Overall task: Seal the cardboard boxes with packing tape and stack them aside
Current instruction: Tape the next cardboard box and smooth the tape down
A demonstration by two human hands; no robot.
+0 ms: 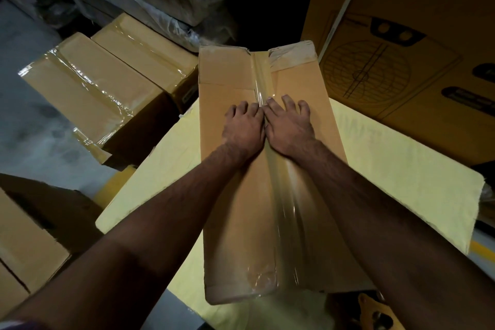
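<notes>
On the long box [241, 209], left hand [245, 128] and right hand [289, 126] press flat, fingers spread, grasping nothing, beside the tape [281, 195] strip.

Both hands [267, 128] flat on taped box [235, 209]

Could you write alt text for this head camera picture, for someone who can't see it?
Seen from above, a person's left hand and right hand press flat on clear packing tape along the top seam of a long cardboard box. It lies on a pale yellow sheet, with taped boxes at left.
</notes>
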